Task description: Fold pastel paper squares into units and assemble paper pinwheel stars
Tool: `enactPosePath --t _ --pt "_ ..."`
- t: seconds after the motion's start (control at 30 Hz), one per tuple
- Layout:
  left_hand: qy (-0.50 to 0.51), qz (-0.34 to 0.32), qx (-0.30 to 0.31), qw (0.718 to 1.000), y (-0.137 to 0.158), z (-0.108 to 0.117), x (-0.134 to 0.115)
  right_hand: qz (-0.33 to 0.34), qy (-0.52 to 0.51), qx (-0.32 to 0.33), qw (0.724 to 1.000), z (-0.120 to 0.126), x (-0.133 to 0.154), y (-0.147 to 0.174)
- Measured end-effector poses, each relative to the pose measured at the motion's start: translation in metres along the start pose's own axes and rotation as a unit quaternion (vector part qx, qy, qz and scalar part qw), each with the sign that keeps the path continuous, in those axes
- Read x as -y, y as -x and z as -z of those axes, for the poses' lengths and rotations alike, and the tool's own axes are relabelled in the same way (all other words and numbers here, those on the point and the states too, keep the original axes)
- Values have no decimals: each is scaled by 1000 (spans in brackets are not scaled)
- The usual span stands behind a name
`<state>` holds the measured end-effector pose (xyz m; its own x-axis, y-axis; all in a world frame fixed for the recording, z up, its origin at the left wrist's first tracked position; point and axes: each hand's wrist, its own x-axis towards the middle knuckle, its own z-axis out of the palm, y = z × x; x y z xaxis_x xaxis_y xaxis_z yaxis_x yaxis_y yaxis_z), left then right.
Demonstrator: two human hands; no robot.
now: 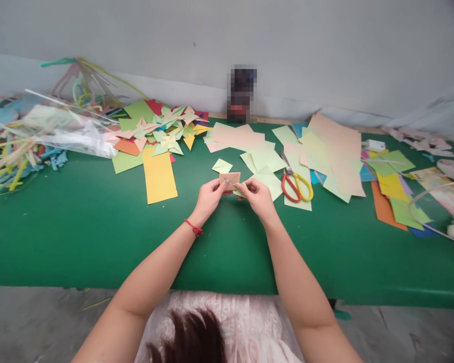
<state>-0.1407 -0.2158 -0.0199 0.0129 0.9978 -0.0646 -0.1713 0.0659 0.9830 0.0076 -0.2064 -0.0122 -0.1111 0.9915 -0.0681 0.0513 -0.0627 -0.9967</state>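
Currently holding a folded pink paper [233,176] by its lower left part in the left hand [208,198], just left of the scissors [289,171] and about level with their handles. Pinching a small pale-green piece [237,192] in the right hand [261,198], at the pink paper's lower right corner, between it and the scissors. Cannot tell whether slotted into the pink fold or merely overlapping. Closed on paper with both hands, thumbs uppermost, above the green table [219,262]. Also left of the scissors, just beyond the hands, a folded pale-green square [222,165]. Directly under the scissors' handles, a pale-green sheet [298,205].

Far left of the scissors, beside a heap of paper strips [15,156], a clear plastic bag [87,136], crumpled and blurred. Cannot tell whether filled with strips or only lying over some. Between bag and scissors, a loose pile of folded star-like pieces [170,142], with a yellow sheet [161,176] in front. Well right of the scissors, overlapping coloured sheets [392,185], near a white adapter [375,145].
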Motion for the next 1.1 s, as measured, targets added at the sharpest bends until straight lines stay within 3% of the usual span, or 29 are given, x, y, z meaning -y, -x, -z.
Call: enactPosePath --t 0.37,0.57,0.87,1.1 --pt "-18 -20 -14 1000 1 1 -3 14 43 13 999 1 4 3" --pt "-24 -68 -64 995 0 2 -4 -6 9 15 1000 0 5 2" --pt "35 -6 -49 998 1 2 -8 30 17 10 999 3 2 1" --pt "46 -23 -49 997 1 2 -8 47 43 15 998 4 6 2"
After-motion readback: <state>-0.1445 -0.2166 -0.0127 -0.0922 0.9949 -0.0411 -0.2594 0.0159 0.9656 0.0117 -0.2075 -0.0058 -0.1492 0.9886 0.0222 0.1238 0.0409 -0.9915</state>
